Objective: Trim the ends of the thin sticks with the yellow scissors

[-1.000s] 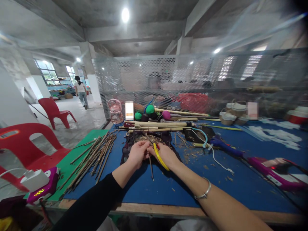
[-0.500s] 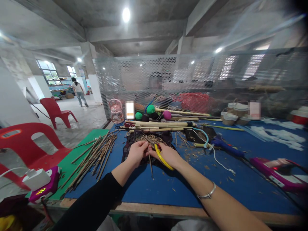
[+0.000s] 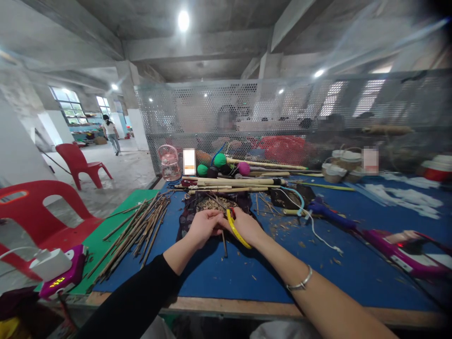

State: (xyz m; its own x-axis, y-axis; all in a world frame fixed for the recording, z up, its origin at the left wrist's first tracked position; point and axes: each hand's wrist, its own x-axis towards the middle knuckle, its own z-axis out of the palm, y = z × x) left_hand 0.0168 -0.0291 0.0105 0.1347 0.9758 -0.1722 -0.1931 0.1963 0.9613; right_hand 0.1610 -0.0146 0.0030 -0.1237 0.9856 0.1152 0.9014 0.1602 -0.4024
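My left hand (image 3: 205, 227) pinches a thin brown stick (image 3: 224, 244), whose lower end points down toward me. Right beside it, my right hand (image 3: 243, 226) is closed round scissors with a yellow handle (image 3: 237, 233); the dark blades reach up and left over a heap of plant clippings (image 3: 212, 203). The fingertips of both hands meet around the stick and partly hide it. Under the clippings lies a crumpled dark cloth (image 3: 187, 219). A loose bundle of brown sticks (image 3: 141, 233) is spread out to the left.
Pale rods (image 3: 233, 182) and green and pink balls (image 3: 219, 160) lie behind the cloth. A pink bottle (image 3: 169, 165) stands back left. White cord (image 3: 325, 238) and a purple device (image 3: 399, 252) are right, another device (image 3: 65, 273) left. A person (image 3: 111, 134) is far off.
My left hand's fingers have closed in toward my right hand, and the stick hangs more upright, its lower end slightly higher. The distant person has moved farther away.
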